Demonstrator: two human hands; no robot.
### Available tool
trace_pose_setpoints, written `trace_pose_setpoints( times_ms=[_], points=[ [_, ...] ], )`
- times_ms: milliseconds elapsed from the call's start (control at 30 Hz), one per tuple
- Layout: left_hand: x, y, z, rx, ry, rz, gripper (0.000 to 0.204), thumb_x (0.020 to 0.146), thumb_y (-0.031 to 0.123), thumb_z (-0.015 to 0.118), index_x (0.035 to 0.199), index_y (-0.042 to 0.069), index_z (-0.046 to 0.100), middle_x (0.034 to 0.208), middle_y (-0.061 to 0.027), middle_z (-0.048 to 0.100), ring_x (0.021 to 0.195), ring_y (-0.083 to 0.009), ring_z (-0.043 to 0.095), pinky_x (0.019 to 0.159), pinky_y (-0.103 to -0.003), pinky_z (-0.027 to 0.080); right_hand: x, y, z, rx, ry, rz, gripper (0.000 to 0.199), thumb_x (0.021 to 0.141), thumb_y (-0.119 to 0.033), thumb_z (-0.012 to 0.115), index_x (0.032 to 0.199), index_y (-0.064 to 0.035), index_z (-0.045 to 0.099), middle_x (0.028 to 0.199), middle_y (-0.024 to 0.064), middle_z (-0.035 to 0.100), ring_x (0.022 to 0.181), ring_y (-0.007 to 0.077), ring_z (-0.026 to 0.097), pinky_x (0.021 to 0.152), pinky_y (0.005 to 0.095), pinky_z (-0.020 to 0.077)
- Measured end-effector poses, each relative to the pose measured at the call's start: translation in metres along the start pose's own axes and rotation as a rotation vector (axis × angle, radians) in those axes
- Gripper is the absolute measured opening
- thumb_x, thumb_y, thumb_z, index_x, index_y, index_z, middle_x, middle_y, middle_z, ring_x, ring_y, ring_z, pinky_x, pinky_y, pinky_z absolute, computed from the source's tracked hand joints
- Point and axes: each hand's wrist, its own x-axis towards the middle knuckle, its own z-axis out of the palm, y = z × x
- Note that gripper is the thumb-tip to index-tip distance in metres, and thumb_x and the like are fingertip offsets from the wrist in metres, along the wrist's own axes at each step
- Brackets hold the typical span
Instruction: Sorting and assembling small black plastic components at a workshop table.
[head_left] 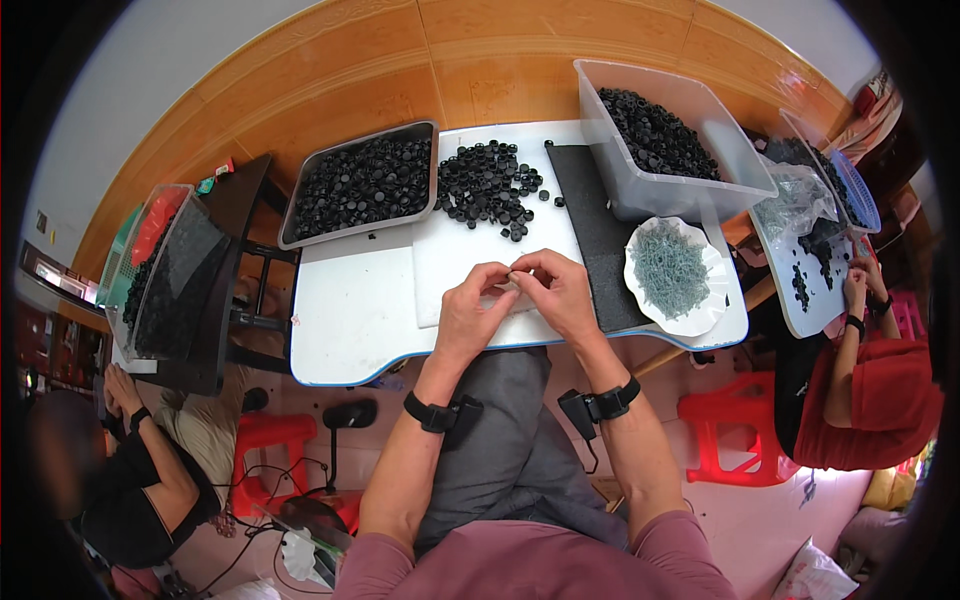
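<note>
My left hand [474, 310] and my right hand [560, 292] meet above the front part of the white table [345, 330]. Thumbs and fingertips of both are pinched together around something small; the fingers hide most of it, so I cannot make out what it is. Just beyond them lies a loose heap of small round black caps [490, 185] on a white board [440, 270]. To the right of my right hand, a white scalloped plate [703, 318] holds a mound of thin grey-green pin-like pieces [668, 268].
A grey tray [436, 190] full of black caps stands back left. Back right, a translucent bin [690, 195] of black parts stands by a black mat [585, 215]. Co-workers sit left [150, 470] and right [865, 400], with red stools [735, 440] and cables below.
</note>
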Motion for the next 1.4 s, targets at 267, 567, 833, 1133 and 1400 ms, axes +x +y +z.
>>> trace_pose_setpoints(
  times_ms=[267, 567, 833, 1133, 1400],
  points=[
    [-0.002, -0.008, -0.002, -0.014, 0.028, -0.140, 0.020, 0.099, 0.007, 0.069, 0.116, -0.001, 0.065, 0.100, -0.0130, 0.078, 0.090, -0.0159, 0.075, 0.080, -0.029, 0.059, 0.000, 0.000, -0.003, 0.034, -0.018, 0.029, 0.015, 0.089, -0.003, 0.075, 0.104, -0.0019, 0.077, 0.091, 0.0029, 0.072, 0.074, 0.0049, 0.060, 0.065, 0.0209, 0.0472],
    [-0.001, -0.014, -0.002, -0.117, 0.044, -0.163, 0.019, 0.101, 0.014, 0.066, 0.115, 0.001, 0.064, 0.091, -0.0147, 0.078, 0.084, -0.0197, 0.076, 0.075, -0.032, 0.057, 0.003, 0.001, -0.005, 0.051, -0.048, -0.034, 0.019, 0.085, -0.001, 0.078, 0.104, -0.0025, 0.078, 0.093, 0.0034, 0.070, 0.072, 0.0075, 0.060, 0.063, 0.0215, 0.0483],
    [0.000, -0.015, -0.003, -0.174, 0.032, -0.166, 0.018, 0.099, 0.013, 0.069, 0.112, 0.000, 0.068, 0.091, -0.0116, 0.078, 0.084, -0.0154, 0.075, 0.075, -0.029, 0.057, 0.004, 0.001, -0.005, 0.060, -0.068, 0.013, 0.014, 0.085, -0.003, 0.078, 0.099, -0.0023, 0.077, 0.092, 0.0022, 0.069, 0.071, 0.0057, 0.059, 0.062, 0.0210, 0.0467],
    [-0.001, -0.008, -0.005, -0.100, 0.063, -0.146, 0.015, 0.096, 0.010, 0.073, 0.106, -0.001, 0.073, 0.092, -0.0072, 0.077, 0.081, -0.0119, 0.071, 0.075, -0.028, 0.056, 0.000, 0.002, -0.004, 0.242, -0.076, 0.191, 0.016, 0.090, -0.004, 0.076, 0.104, 0.0013, 0.076, 0.087, 0.0039, 0.075, 0.073, 0.0066, 0.066, 0.066, 0.0213, 0.0519],
    [0.001, -0.014, -0.003, -0.134, 0.052, -0.146, 0.014, 0.097, 0.010, 0.070, 0.106, -0.002, 0.072, 0.089, -0.0070, 0.076, 0.079, -0.0117, 0.069, 0.072, -0.026, 0.055, 0.000, 0.002, -0.006, 0.292, -0.096, 0.205, 0.018, 0.092, -0.001, 0.071, 0.109, 0.0030, 0.077, 0.095, 0.0083, 0.077, 0.079, 0.0113, 0.070, 0.071, 0.0237, 0.0560]
  ],
)
